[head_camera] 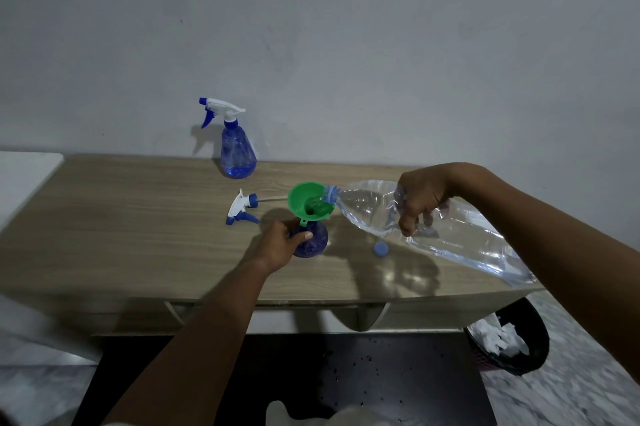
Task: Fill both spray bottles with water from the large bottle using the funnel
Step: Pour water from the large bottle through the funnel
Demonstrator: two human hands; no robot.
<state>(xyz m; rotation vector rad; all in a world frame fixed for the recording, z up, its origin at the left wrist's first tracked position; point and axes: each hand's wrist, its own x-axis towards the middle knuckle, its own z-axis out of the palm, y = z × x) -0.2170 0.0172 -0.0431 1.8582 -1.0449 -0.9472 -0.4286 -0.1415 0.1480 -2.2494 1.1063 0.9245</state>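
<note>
Large clear plastic bottle [429,228] gripped by right hand [420,198], tilted, mouth over green plastic funnel [309,201]. Left hand [281,245] grasping near blue spray bottle [313,240]. Risks: overflowing funnel, soft bottle buckling and surging.

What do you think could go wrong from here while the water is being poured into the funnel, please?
The large bottle is soft and dented under the right hand; a squeeze could surge water over the green funnel. The funnel hides the spray bottle held by the left hand, so overfilling is possible. The loose trigger head lies nearby and could get wet.
</note>
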